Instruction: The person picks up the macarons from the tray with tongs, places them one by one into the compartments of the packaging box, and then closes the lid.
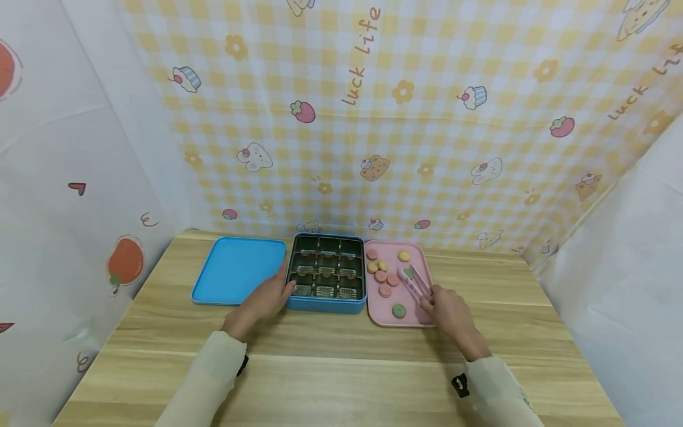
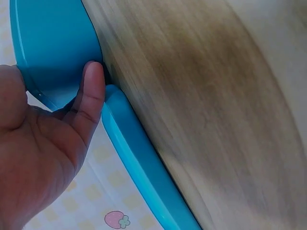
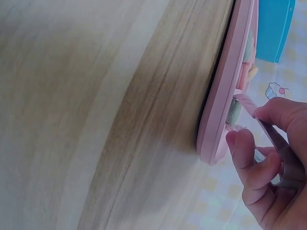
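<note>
My right hand grips a pair of tongs with pale pink tips. Those tips stand on either side of a green macaron at the right of the pink tray; the right wrist view shows this green macaron between them too. My left hand rests against the left side of a blue box, fingers fairly straight along its wall and thumb by the front corner. Inside the box, a dark insert is divided into several bare compartments.
Pink macarons, yellow macarons and another green macaron lie on the pink tray. Left of the box is a flat blue lid. A checked cloth hangs behind the wooden table.
</note>
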Tool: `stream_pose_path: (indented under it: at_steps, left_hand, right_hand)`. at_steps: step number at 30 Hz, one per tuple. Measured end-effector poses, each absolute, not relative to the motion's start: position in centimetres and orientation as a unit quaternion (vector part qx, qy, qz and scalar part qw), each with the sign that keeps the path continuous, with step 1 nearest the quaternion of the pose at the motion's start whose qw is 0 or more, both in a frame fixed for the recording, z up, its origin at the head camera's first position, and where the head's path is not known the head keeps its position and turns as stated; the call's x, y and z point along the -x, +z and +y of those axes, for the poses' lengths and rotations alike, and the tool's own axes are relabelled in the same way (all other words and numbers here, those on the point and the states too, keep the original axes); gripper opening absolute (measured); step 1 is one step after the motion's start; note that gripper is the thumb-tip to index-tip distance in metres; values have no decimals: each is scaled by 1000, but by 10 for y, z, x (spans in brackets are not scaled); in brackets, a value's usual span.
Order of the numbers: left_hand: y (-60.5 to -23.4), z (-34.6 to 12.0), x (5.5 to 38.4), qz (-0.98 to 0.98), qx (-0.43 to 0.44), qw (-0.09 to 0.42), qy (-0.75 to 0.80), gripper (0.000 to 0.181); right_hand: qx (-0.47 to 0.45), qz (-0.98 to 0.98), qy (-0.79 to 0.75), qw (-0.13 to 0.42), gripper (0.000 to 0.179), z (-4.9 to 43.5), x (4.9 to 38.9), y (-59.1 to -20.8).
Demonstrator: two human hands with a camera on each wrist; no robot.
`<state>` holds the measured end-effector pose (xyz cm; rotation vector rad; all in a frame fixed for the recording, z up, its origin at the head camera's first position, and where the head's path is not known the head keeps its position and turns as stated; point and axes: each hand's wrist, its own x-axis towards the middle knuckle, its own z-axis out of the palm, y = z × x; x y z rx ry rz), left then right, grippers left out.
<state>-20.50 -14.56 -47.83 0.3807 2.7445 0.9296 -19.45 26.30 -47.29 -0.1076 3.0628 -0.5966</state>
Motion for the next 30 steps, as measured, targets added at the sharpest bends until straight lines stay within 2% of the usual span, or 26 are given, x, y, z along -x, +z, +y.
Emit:
stream_pose_path:
  at_steps: [8, 15, 30]
  left_hand:
    - [-478, -146, 205, 931, -133, 114, 321, 65]
    - [-479, -145, 206, 932, -123, 119, 318, 66]
    - [-480, -145, 204, 933, -125, 88, 325, 68]
  right_hand:
    - [42, 981, -189, -9, 17, 263, 195, -472]
    - [55, 978, -197, -50, 19, 256, 197, -466]
    - [135, 960, -232, -78, 13, 216, 190, -441]
